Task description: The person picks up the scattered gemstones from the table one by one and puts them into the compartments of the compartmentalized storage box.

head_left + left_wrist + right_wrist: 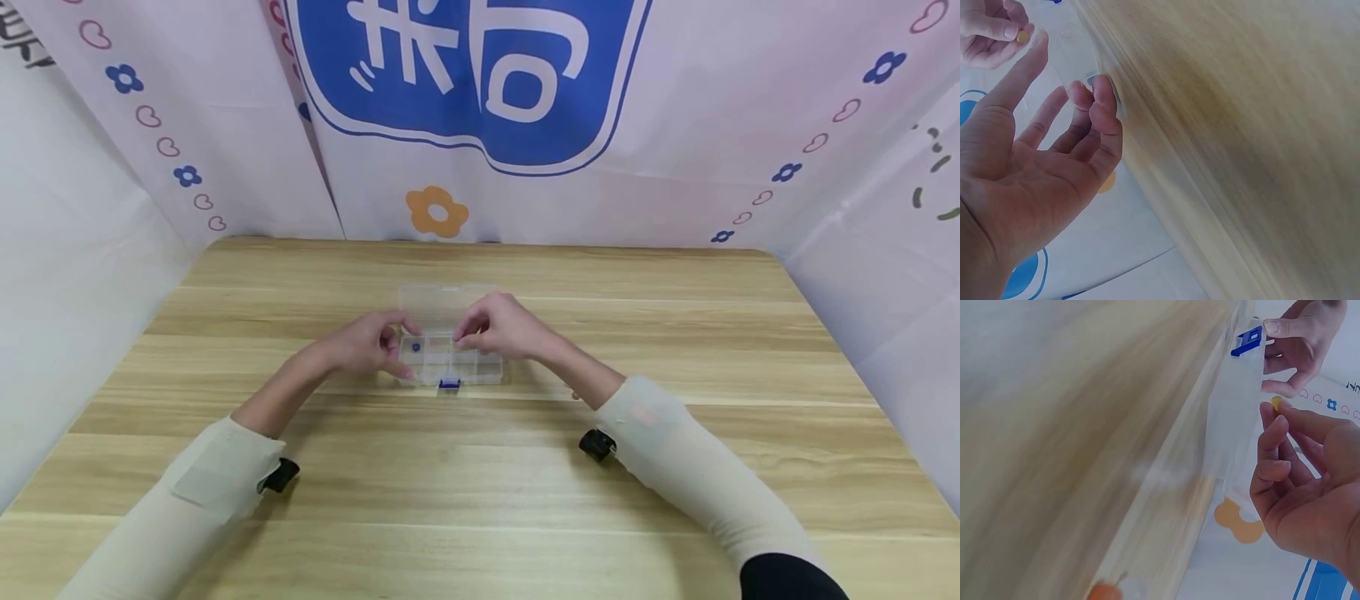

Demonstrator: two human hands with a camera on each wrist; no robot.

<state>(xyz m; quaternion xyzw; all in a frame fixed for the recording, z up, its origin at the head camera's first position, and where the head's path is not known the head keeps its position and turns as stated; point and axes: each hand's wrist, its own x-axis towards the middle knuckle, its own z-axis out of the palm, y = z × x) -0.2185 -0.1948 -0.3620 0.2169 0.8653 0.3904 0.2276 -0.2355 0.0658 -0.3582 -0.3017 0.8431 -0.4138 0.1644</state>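
Toward the far edge of our wooden worktop (465, 483) sits a clear, open box (489, 372); our left hand (366, 342), fingers wide, grips its left end, probably to steady it, while our right hand (506, 327) pinches a small yellow piece (1276, 402) over it, presumably for control

Compartment box: here's the clear plastic compartment box (488, 372), flat and open, lid (429, 307) tipped up at 12 o'clock, blue latch (450, 384) at 6, left hand (362, 342) gripping the 9 o'clock end!
Blue piece: one small dark-blue round piece (416, 347), in the 10 o'clock compartment.
Yellow piece: a small yellow piece (1277, 402), pinched by the right hand (502, 325) toward the box's 12!
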